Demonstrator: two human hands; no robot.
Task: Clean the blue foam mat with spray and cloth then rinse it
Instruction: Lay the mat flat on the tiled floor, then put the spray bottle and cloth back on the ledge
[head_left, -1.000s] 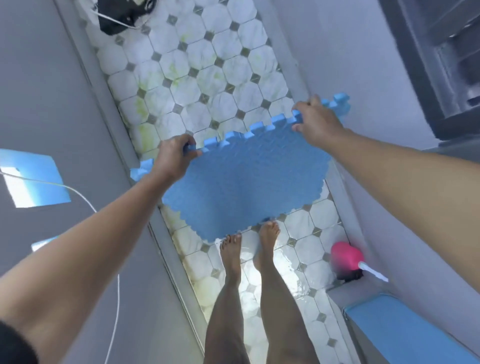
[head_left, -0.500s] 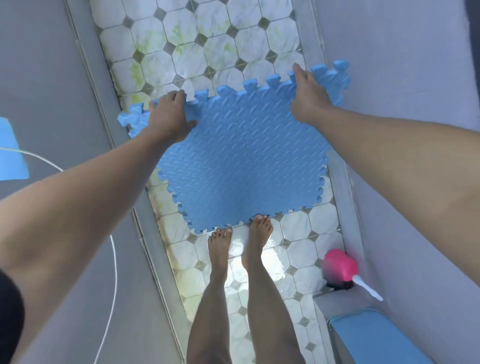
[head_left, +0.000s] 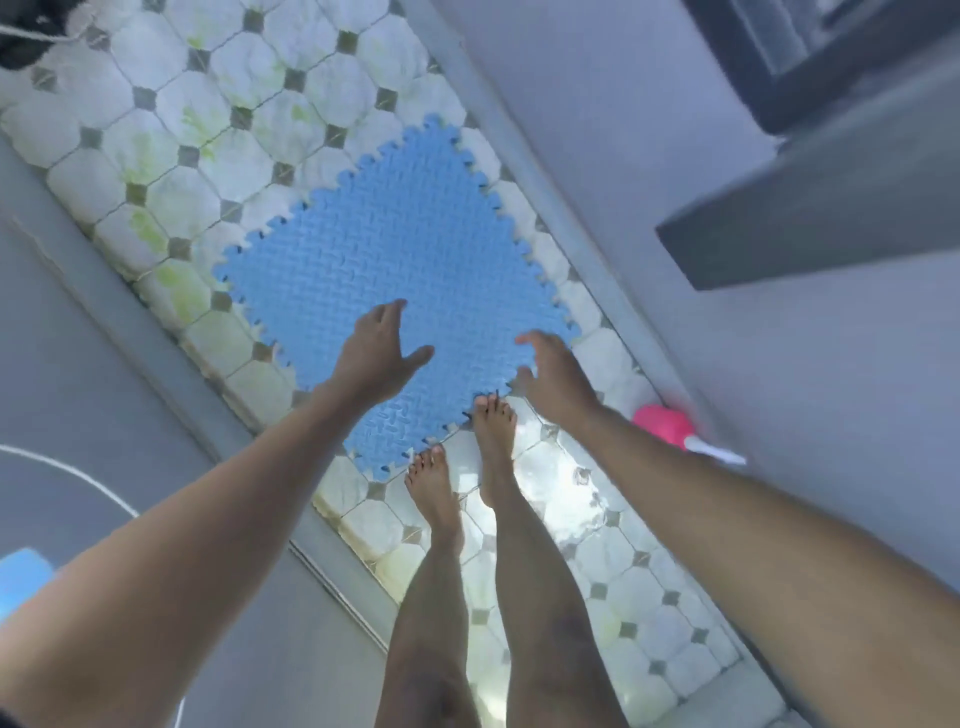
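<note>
Left hand (head_left: 382, 353) and right hand (head_left: 556, 374) hover with fingers spread, holding nothing, over the near corner of the blue foam mat (head_left: 405, 244), which lies flat on the tiled floor (head_left: 171, 171). Bare feet (head_left: 436, 483) stand there on wet, glossy tiles: reaching for the pink spray bottle (head_left: 662, 423) could mean a slip.

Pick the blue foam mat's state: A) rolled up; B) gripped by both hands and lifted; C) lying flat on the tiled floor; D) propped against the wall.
C: the blue foam mat lies spread flat on the tiled floor, with the left hand and right hand open over it, gripping nothing.
</note>
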